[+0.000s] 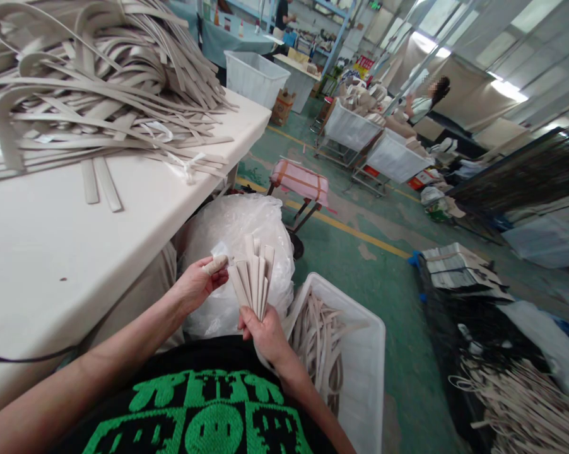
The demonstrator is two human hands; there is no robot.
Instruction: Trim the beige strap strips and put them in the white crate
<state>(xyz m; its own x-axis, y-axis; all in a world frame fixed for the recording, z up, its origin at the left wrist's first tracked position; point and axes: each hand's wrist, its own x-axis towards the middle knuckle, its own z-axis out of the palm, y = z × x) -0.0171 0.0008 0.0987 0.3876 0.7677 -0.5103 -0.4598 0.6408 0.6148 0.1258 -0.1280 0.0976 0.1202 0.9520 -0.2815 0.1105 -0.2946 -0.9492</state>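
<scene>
My right hand (264, 329) is closed round the lower ends of a bundle of beige strips (256, 271), whose upper ends fan out. Just left of it, my left hand (203, 282) has thumb and fingers pressed together, with a beige wrap on one fingertip; what it holds, if anything, is too small to make out. Both hands are over a translucent plastic bag (213, 221). A large heap of beige strips (118, 75) lies on the white table (33, 252), with two strip ends sticking out toward me.
A white bin (364, 372) with long strips stands by my right arm. Beyond are a pink padded stool (299, 181) and white carts (351, 126) with beige pieces. More strips (525, 403) lie at lower right. Two people are in the background.
</scene>
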